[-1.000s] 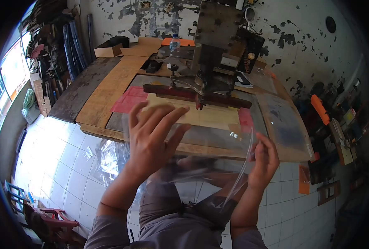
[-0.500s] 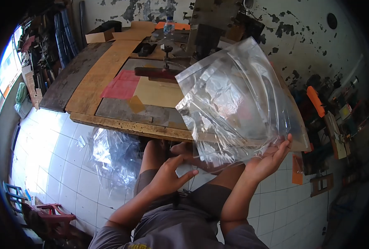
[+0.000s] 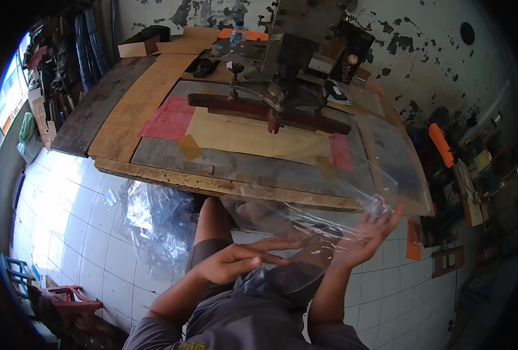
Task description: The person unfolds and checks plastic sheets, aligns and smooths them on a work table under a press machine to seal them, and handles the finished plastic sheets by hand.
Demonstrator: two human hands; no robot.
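Note:
A clear plastic bag (image 3: 311, 224) lies slanted over my lap, below the front edge of the table. My right hand (image 3: 358, 242) holds it at its right side, with the film across the palm and the fingertips showing past it. My left hand (image 3: 233, 262) is at the bag's left part, fingers stretched out and thumb apart. Whether its fingertips press on the film I cannot tell. Beyond the bag, a press machine with a dark red bar (image 3: 282, 114) stands over a pale yellow sheet (image 3: 247, 135) taped to the table.
A wooden table (image 3: 224, 184) spans the space before my knees. More clear plastic bags (image 3: 157, 216) are heaped on the tiled floor to the left. A water bottle (image 3: 237, 36) and an open cardboard box (image 3: 139, 48) stand at the back. A red stool (image 3: 75, 300) is at lower left.
The bag has come down from upright in front of the press to lie low over my lap, uncovering the red bar and yellow sheet. My left hand has turned flatter, toward the bag.

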